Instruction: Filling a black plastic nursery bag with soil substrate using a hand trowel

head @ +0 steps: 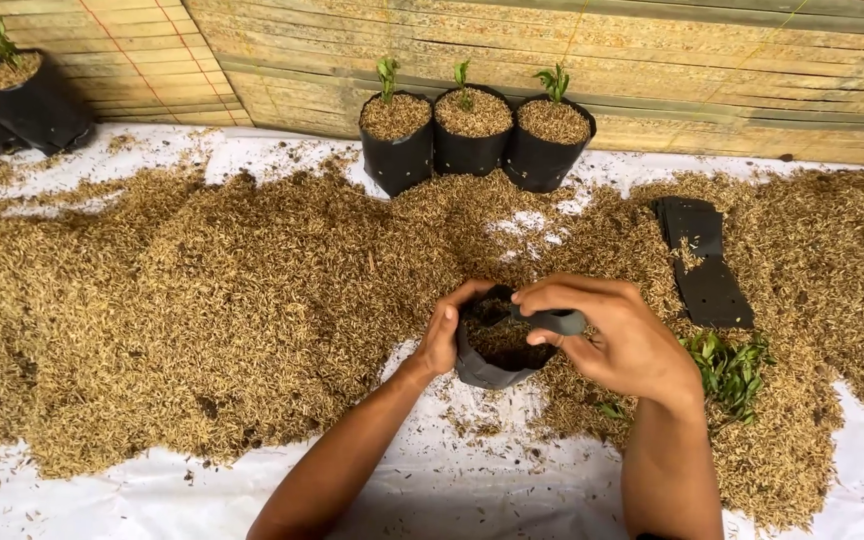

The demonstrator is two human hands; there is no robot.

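A small black grow bag (487,368) stands on the white sheet in front of me, partly filled with brown husk. My left hand (442,335) grips its left rim, thumb inside the opening. My right hand (617,335) pinches the right rim and holds it stretched open. A wide heap of rice husk (212,290) lies around and behind the bag. Green seedlings (727,365) lie on the husk just right of my right wrist.
Three filled black bags (467,140), each with a small green seedling, stand in a row against the woven bamboo wall (572,50). More filled bags (22,100) sit at the far left. A stack of flat black bags (702,260) lies right. White sheet (452,490) covers the ground.
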